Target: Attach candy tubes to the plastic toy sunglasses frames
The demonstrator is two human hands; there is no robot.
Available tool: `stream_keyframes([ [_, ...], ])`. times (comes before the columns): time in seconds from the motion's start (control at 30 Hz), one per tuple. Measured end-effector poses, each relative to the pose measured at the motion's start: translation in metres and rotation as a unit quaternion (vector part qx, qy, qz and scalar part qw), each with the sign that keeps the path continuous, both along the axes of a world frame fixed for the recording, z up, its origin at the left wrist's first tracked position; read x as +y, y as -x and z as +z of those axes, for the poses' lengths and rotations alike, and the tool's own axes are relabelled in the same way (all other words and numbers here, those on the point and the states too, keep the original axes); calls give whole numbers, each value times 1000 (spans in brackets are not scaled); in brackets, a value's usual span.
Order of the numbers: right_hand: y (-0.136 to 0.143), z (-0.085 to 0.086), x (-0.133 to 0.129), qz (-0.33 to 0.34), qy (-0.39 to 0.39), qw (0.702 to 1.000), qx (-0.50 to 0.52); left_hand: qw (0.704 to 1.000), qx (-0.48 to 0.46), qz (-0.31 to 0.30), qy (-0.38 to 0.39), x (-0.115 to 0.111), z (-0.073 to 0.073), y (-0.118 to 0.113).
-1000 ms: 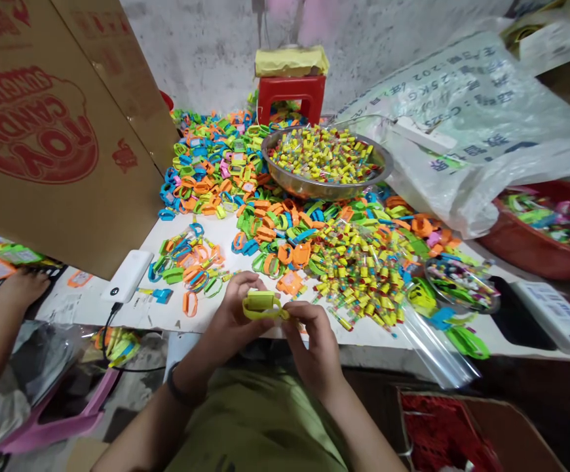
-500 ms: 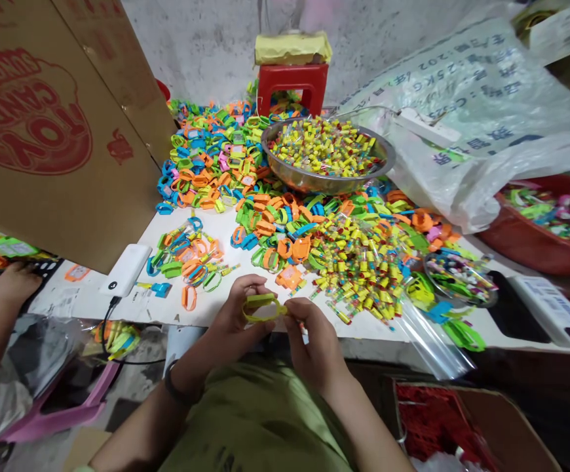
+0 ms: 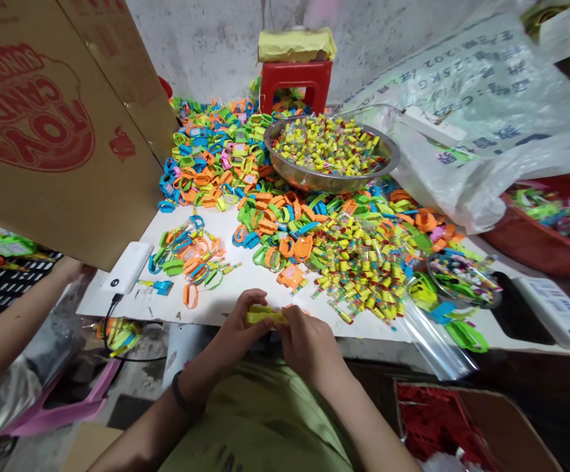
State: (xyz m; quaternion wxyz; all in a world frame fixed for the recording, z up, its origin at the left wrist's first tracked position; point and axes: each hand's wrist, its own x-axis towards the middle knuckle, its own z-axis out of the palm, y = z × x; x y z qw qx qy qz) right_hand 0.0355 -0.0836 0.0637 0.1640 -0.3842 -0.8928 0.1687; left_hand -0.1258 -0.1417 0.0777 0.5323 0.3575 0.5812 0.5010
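holds a glossy yellow plastic toy watch (image 3: 266,316) at the front edge of the white desk (image 3: 167,308), with the left hand (image 3: 238,328) clamped on one end between thumb and curled fingers, and the right hand (image 3: 314,337) closed on the other end, near enough for almost touching. grips it from both sides, probably to keep so light and flexible a piece from turning. cannot tell whether anything small is also tucked under the right fingers. to the left of centre, lies spread as a small cluster of mixed orange, green and blue plastic toy watches (image 3: 187,252), apart from the big heap of colourful plastic toy watches (image 3: 211,154) behind, perhaps to keep the two lots from mixing. ahead and to the right, lies loose as a pile of small clear tubes with yellow labels (image 3: 368,262), seemingly left low and near for easy picking by the right hand. just behind, fills a round steel basin (image 3: 309,180) with more such tubes, likely to stop them rolling. at the left, stands as a tall brown cardboard box (image 3: 118,196) beside a white power bank (image 3: 128,267). beyond the box's near corner, reaches in as a co-worker's arm (image 3: 14,314).
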Motion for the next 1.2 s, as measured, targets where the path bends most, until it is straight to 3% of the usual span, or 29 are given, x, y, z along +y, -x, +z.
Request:
stream_keyframes([
  [0.23,-3,2,-2,13,-13,1000,-3,999,18,-34,-24,-3,8,1],
  [0.43,-6,19,0,51,66,992,-91,997,-5,-78,-23,-7,12,4],
  [0.7,1,11,-5,54,34,996,-66,983,109,-117,-87,-1,5,18],
  [0.77,-1,10,5,46,43,997,-47,974,185,-80,-101,5,5,33],
  [0.83,-8,7,24,23,27,999,-30,954,280,5,-109,12,6,58],
  [0.93,-28,-2,55,-54,1,996,-77,893,409,147,-116,24,5,110],
  [1.07,-50,-20,77,-84,35,977,-191,808,526,240,-113,40,-5,166],
  [1.13,-53,-29,78,-69,36,976,-203,781,557,254,-125,48,-12,167],
  [1.2,-50,-37,75,-58,20,979,-194,779,565,225,-154,58,-19,145],
])
